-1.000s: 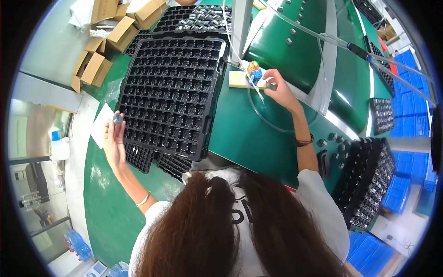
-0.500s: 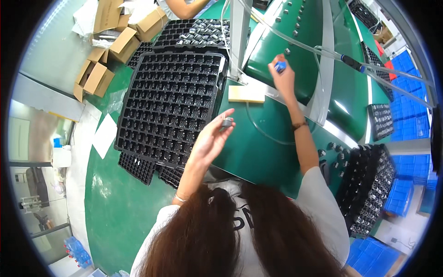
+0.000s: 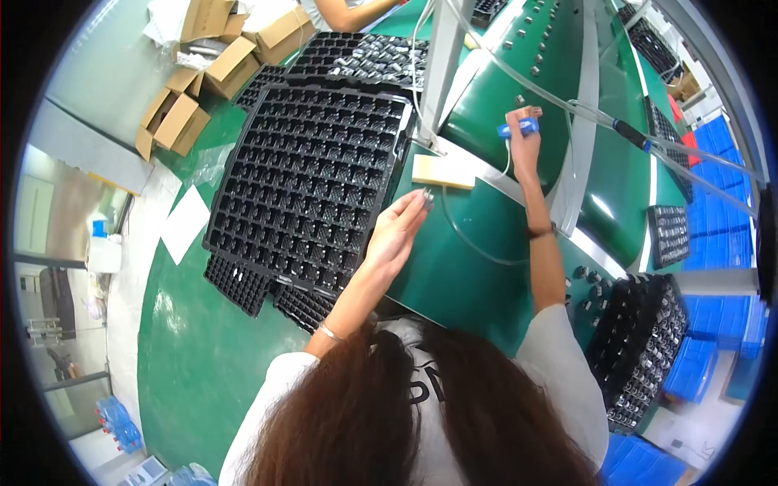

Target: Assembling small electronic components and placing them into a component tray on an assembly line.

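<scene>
My left hand [image 3: 393,235] pinches a small silvery metal part [image 3: 428,197] at its fingertips, just below a pale yellow block [image 3: 443,172] on the green table. Farther to the right, my right hand [image 3: 526,154] is closed around a blue hand tool [image 3: 519,128] with a thin pale tube hanging from it; its exact kind I cannot make out. That hand is over the green conveyor belt [image 3: 486,121]. Left of my left hand lies a big black compartment tray [image 3: 308,174], its pockets holding no metal parts that I can see.
Small metal parts [image 3: 539,58] sit along the belt. Another black tray [image 3: 356,61] holds several parts at the back, near another person's arm [image 3: 356,14]. A filled tray [image 3: 640,348] stands at the right. A grey post [image 3: 444,69] and clear hoses [image 3: 559,97] cross the work area.
My left hand has turned from palm-up to a fingertip pinch on the metal part, moving right toward the yellow block. The blue tool in my right hand has turned sideways. The view has shifted slightly.
</scene>
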The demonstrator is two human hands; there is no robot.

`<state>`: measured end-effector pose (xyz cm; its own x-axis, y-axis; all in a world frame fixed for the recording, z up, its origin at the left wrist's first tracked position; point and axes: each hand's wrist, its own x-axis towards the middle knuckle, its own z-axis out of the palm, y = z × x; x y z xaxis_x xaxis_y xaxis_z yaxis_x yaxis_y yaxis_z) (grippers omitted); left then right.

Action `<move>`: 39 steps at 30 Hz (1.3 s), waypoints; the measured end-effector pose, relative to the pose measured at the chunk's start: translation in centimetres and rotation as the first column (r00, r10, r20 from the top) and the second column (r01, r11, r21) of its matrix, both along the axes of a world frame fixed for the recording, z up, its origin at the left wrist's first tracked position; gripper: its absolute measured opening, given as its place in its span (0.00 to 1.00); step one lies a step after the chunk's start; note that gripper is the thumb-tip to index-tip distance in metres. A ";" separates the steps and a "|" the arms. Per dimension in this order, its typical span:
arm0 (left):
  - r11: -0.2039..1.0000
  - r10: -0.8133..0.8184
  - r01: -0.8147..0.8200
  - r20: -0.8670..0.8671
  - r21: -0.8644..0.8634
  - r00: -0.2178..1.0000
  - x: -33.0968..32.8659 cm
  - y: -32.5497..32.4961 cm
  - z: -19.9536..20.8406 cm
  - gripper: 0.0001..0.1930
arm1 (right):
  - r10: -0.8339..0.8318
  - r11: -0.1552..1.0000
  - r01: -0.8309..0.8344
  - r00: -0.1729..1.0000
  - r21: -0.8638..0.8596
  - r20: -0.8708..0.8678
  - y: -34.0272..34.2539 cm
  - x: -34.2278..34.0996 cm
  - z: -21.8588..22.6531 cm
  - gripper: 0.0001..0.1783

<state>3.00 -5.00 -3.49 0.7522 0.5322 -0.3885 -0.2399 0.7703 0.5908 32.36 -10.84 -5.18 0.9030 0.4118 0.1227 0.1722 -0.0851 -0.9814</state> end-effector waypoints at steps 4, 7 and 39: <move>0.992 -0.020 0.018 0.012 0.126 1.000 0.5 0.2 0.6 0.14 | 0.401 0.873 -0.250 0.857 0.418 -0.324 -1.1 -7.8 0.6 0.13; 0.987 -0.028 0.028 -0.001 0.160 1.000 0.7 0.1 0.9 0.15 | 0.481 0.849 -0.334 0.809 0.409 -0.338 -1.9 -12.8 1.6 0.13; 0.271 0.942 0.052 -0.276 0.961 0.189 -18.4 7.1 -1.1 0.42 | 0.289 0.930 -0.147 0.860 -0.337 0.420 0.1 -11.3 -1.4 0.27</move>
<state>-15.37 2.08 -4.60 -0.2106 0.9293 0.3033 0.5743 -0.1335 0.8077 21.04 -10.71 -6.54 0.6564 0.6715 0.3439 0.6394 -0.2532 -0.7260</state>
